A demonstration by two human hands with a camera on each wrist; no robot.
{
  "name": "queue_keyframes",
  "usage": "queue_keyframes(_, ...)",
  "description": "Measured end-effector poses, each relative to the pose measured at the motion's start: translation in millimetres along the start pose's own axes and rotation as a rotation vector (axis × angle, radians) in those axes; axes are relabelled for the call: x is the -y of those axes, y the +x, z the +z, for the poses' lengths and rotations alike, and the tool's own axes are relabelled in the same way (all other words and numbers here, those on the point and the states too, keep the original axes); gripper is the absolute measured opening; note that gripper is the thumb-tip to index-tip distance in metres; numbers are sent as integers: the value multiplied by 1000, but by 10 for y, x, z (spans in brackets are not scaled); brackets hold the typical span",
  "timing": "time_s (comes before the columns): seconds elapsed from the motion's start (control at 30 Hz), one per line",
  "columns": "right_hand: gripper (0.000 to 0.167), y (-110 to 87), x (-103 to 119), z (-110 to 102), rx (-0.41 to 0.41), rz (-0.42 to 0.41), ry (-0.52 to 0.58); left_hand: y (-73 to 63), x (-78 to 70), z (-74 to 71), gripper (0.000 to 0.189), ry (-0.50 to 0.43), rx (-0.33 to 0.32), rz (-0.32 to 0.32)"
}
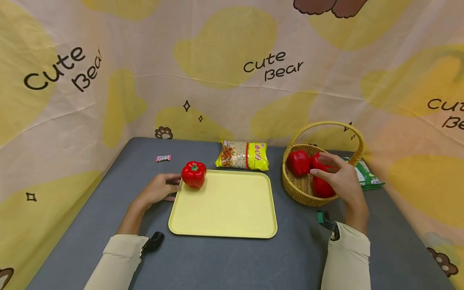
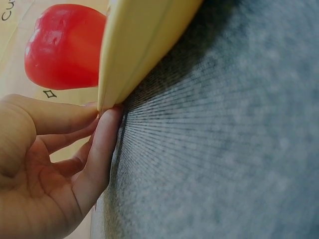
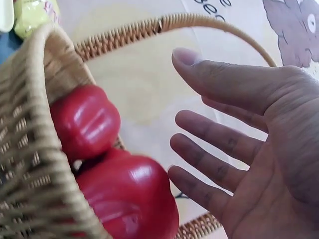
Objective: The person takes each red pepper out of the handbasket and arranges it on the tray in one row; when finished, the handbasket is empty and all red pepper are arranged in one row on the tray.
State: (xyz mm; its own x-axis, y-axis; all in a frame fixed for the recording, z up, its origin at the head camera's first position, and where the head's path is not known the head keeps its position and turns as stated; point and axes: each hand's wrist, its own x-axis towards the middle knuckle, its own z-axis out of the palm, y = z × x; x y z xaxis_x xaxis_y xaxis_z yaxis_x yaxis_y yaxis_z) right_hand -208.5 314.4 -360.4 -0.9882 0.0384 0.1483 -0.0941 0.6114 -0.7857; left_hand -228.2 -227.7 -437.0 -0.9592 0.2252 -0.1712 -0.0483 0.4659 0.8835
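My left hand (image 1: 158,190) pinches the left rim of a pale yellow tray (image 1: 224,205) between thumb and fingers; the left wrist view shows the tray's edge (image 2: 113,55) at the fingertips. A red bell pepper (image 1: 194,175) with a green stem sits on the tray's back left corner. Over the right side of a woven basket (image 1: 299,193) hovers my right hand (image 1: 342,179), fingers spread and holding nothing. Inside the basket lie red bell peppers (image 1: 299,163), partly hidden by that hand. In the right wrist view, the fingertips are close beside one pepper (image 3: 132,194).
A yellow food packet (image 1: 242,155) lies behind the tray. To its left is a small pink wrapped candy (image 1: 163,158). A green packet (image 1: 367,176) shows behind the basket's right side. The basket's tall handle (image 1: 328,123) arches over it, and a printed cloth hangs behind the grey table (image 1: 232,262).
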Motion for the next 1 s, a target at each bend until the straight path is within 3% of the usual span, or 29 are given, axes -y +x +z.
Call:
queue_keyframes(0.17,72,-22,-57,-63,-7,17,-29,2,8,-6,54,-2,1,-1)
queue_keyframes(0.43,69,9,-58,-65,50,5,-95,-30,-6,-17,54,0,3,-5)
queue_keyframes(0.67,69,25,-91,-51,71,-4,-86,-28,-13,-5,53,5,-1,-5)
queue_keyframes(1.0,69,7,-142,-90,71,51,-135,-16,-22,2,54,5,2,5)
